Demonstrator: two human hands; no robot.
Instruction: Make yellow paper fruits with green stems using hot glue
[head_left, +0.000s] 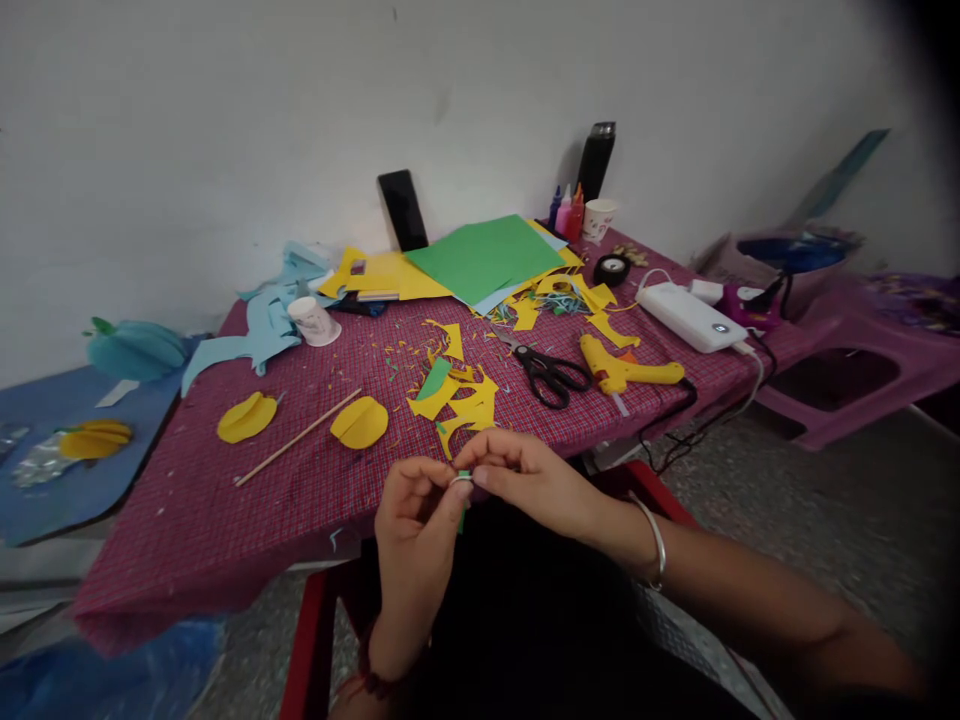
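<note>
"Beyond the left hand and right hand?"
"Checked tablecloth, its near edge partly covered by them."
"Their grip?"
"Both nearly closed. The left pinches a green strip, mostly hidden; the right meets it, gripping or not, I can't tell."

The tablecloth is matt, creased cloth. The green strip and the large green sheet look like matt, smooth paper. The dowel is smooth, unvarnished-looking wood. The scissors pair metal blades with plastic handles; the glue gun is smooth plastic. The bangle is shiny metal, the smartphone's screen glossy.
</note>
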